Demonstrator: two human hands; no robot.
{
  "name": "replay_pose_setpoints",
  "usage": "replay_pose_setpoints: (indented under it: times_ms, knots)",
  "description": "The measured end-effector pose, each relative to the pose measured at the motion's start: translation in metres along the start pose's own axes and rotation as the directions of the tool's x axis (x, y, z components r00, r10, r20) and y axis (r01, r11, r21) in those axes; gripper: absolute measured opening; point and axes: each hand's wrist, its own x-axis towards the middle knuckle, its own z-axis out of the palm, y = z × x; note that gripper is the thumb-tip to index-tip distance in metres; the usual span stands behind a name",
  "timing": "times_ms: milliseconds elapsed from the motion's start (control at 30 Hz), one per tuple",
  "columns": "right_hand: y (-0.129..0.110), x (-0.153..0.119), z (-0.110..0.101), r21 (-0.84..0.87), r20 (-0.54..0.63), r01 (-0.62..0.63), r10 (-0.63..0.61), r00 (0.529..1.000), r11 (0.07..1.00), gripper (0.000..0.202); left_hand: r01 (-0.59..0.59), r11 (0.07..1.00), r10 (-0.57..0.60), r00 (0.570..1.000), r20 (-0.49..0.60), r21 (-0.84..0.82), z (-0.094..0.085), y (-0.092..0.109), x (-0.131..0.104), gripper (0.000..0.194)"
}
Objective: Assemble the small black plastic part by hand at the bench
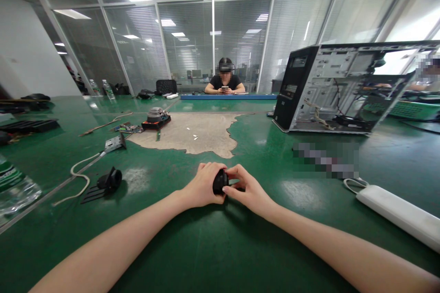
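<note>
My left hand is wrapped round a small black rounded part, just above the green tabletop. From the right, the thumb and fingertips of my right hand pinch the same part at its edge. Its exact kind does not show, since my fingers cover much of it. To the left of my hands lies a black plastic piece with a round end and several flat prongs. Behind it rests a metal bracket-like box beside a pale cord.
An opened computer case stands at the back right. A white power strip lies at right, a water bottle at far left. Ahead are a bare patch and a heatsink-like part. Across the table sits a person holding a phone.
</note>
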Motion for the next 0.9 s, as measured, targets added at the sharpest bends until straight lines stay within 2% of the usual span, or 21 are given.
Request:
replay_pose_setpoints:
  times_ms: [167,400,633,900]
  knots:
    - [0.0001,0.0007,0.0000,-0.013,-0.043,-0.017,0.017,0.999,1.000,0.018,-0.003,1.000,0.003,1.000,-0.012,0.000,0.0003,0.0005,-0.0004,0.054]
    - [0.0032,0.0021,0.0014,0.034,-0.022,-0.087,0.088,0.996,0.996,0.023,0.008,1.000,-0.008,1.000,-0.017,-0.008,0.0010,0.0004,-0.0001,0.054]
    - [-0.0033,-0.0006,0.0008,-0.002,-0.004,0.009,-0.009,1.000,1.000,0.020,0.016,1.000,-0.016,1.000,0.008,-0.004,-0.0011,0.0008,-0.0006,0.057]
    - [0.0030,0.0017,0.0012,0.044,-0.023,-0.073,0.074,0.997,0.996,0.020,0.019,1.000,-0.019,1.000,0.002,0.000,-0.0008,0.0022,-0.0007,0.054]
